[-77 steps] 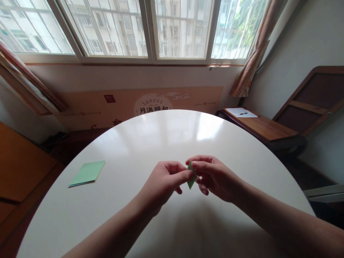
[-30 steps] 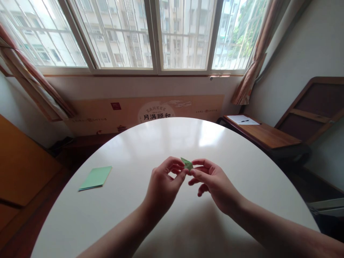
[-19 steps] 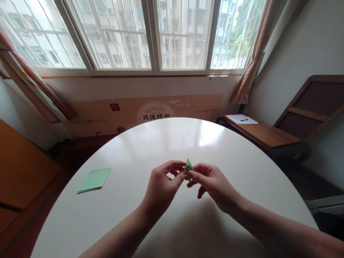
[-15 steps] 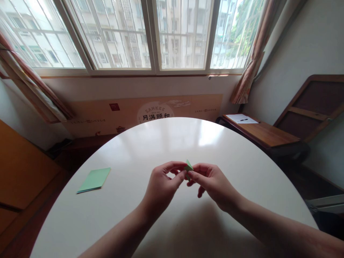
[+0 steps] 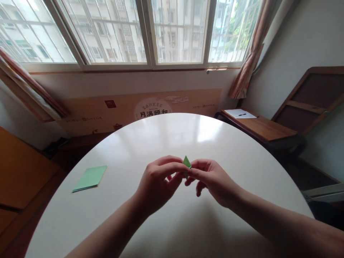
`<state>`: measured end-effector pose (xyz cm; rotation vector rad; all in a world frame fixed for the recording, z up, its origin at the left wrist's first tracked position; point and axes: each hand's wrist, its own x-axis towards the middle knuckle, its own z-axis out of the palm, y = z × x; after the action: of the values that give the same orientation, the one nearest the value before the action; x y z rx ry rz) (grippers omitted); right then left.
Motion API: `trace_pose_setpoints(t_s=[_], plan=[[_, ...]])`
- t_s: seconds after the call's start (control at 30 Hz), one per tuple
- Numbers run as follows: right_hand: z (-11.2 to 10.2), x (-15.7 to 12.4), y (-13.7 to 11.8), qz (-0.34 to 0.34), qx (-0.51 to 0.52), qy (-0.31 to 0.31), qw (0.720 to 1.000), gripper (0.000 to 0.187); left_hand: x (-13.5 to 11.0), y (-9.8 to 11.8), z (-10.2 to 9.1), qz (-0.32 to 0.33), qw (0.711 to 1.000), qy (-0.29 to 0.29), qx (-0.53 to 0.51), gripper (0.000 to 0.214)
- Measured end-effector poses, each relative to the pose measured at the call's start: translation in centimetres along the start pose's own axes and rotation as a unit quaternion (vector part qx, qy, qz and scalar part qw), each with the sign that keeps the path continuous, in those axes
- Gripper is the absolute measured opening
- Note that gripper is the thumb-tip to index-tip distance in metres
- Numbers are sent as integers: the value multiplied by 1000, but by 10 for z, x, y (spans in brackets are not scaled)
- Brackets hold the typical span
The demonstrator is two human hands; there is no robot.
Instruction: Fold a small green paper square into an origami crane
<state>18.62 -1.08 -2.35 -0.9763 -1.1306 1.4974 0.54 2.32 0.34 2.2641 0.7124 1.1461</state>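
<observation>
A small folded piece of green paper (image 5: 187, 162) is held up above the table between my two hands, its pointed tip sticking up past the fingers. My left hand (image 5: 161, 177) pinches it from the left, with the forefinger reaching across its front. From the right, my right hand (image 5: 209, 175) grips it between thumb and fingers, while its lower fingers curl loosely underneath. Most of the paper's lower part is hidden behind the fingers.
A stack of square green paper (image 5: 90, 178) lies on the left of the round white table (image 5: 228, 150). Beyond the right edge stands a wooden side table (image 5: 268, 125) bearing a white sheet (image 5: 240, 113) and a pen (image 5: 242, 114).
My left forefinger has moved further right across the folded paper, which has turned so that its tip shows more broadly. The camera view has shifted slightly.
</observation>
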Motion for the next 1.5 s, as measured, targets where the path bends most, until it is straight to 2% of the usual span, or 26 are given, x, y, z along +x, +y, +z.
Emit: trace_pose_setpoints(t_s=[0.27, 0.43, 0.5, 0.6, 0.73, 0.9, 1.0, 1.23, 1.37, 1.5], plan=[[-4, 0, -3, 6, 35, -43, 998, 25, 4, 0, -6, 25, 1000, -5, 13, 15], [-5, 1, -2, 8, 36, -53, 998, 30, 4, 1, -6, 21, 1000, -13, 2, 15], [-6, 2, -2, 9, 25, -50, 998, 31, 3, 0, -5, -4, 1000, -12, -14, 14], [-6, 2, -2, 0, 16, -37, 999, 30, 3, -1, -2, -89, 994, 18, -60, 8], [-6, 1, -4, -22, 14, -13, 1000, 30, 4, -5, 0, -203, 966, 23, -159, 13], [-6, 0, -5, -36, -3, 5, 999, 30, 6, -5, -1, -256, 945, 0, -205, 20], [-7, 0, -6, -42, -22, 1, 999, 29, 6, -4, -1, -246, 952, -29, -180, 25], [-5, -2, -4, -76, -48, -14, 996, 28, 0, -6, 1, -145, 985, -72, -54, 34], [-4, -3, -2, -91, -61, -8, 994, 27, -1, -6, 1, -132, 988, -75, -9, 31], [-4, -2, -2, -82, -59, -8, 995, 28, -1, -6, 2, -142, 986, -77, -36, 28]])
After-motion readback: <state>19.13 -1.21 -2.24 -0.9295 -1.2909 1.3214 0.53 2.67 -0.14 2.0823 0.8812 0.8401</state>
